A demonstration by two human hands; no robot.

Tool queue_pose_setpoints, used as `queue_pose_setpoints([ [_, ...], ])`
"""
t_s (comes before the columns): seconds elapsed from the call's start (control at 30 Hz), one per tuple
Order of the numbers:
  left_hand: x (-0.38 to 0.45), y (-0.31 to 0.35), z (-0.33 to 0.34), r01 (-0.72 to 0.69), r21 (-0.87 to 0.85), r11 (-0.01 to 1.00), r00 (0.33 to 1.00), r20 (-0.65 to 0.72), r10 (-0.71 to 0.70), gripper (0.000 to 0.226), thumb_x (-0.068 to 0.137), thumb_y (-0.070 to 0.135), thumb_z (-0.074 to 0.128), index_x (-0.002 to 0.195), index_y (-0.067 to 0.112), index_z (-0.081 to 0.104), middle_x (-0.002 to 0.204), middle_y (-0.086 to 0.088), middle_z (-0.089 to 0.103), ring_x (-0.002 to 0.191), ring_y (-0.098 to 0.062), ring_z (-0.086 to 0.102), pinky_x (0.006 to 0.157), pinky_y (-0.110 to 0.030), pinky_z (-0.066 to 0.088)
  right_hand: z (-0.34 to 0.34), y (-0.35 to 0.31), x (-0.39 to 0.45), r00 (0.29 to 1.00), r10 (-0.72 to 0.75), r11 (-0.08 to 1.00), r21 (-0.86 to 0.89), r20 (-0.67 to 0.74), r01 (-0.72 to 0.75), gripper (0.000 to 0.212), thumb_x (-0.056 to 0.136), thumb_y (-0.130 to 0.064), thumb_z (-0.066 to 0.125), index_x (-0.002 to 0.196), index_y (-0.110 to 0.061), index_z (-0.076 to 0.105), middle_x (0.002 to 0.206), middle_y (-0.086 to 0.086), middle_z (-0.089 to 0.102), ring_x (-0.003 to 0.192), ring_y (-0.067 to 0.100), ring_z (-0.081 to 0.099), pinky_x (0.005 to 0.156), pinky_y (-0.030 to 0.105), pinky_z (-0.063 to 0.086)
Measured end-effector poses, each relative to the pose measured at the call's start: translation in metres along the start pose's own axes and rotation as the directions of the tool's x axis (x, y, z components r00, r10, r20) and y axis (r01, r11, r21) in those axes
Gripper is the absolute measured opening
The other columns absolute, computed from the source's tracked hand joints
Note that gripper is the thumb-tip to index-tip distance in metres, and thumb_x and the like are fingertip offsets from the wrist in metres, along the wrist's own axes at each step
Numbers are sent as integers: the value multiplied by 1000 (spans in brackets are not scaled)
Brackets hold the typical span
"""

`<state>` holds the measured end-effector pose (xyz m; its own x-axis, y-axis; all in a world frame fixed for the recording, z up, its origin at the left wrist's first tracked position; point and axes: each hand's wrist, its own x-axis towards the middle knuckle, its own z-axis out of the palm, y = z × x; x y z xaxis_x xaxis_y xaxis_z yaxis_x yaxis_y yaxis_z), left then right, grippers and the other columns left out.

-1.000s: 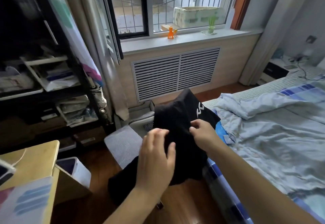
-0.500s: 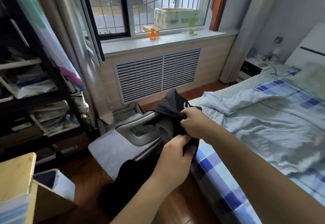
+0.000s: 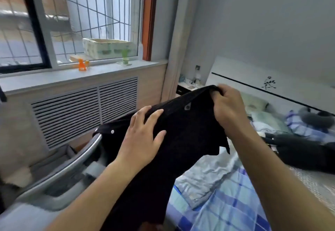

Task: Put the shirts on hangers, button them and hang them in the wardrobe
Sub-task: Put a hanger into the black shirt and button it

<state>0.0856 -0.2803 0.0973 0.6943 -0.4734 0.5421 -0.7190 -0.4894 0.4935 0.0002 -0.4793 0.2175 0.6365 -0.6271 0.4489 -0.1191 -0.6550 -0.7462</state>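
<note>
Black shirt [image 3: 183, 140] is up between chair [image 3: 59, 172] and bed [image 3: 226, 203]. Right hand [image 3: 229, 111] pinches its top corner; left hand [image 3: 143, 137] lies flat, fingers spread. One pinch carries it, so it may slip and bunch.

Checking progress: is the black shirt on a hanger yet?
Apparently not. The shirt hangs loose between both hands: right hand grips its top edge, left hand lies spread on it. No hanger visible.
</note>
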Motion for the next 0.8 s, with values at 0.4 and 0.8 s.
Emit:
queue_pose_setpoints([
  [0.4, 36, 114, 122, -77, -79, 994, 616, 780, 110, 46, 89, 66, 61, 130, 46, 54, 120, 21, 63, 101, 0, 61, 91, -24, 47, -66, 174, -95, 931, 337, 942, -45, 143, -334, 26, 104, -17, 42, 88, -19, 64, 85, -8, 64, 86, 20, 61, 73, 30, 47],
  [0.8, -253, 40, 63, 245, 609, 754, 668, 457, -587, 80, 88, 85, 25, 148, 35, 47, 143, 8, 55, 139, -14, 44, 124, -41, 19, -28, 254, -175, 535, 521, 561, 206, 665, -802, 23, 104, -15, 49, 110, -7, 70, 106, 15, 72, 95, 31, 70, 86, 43, 57],
])
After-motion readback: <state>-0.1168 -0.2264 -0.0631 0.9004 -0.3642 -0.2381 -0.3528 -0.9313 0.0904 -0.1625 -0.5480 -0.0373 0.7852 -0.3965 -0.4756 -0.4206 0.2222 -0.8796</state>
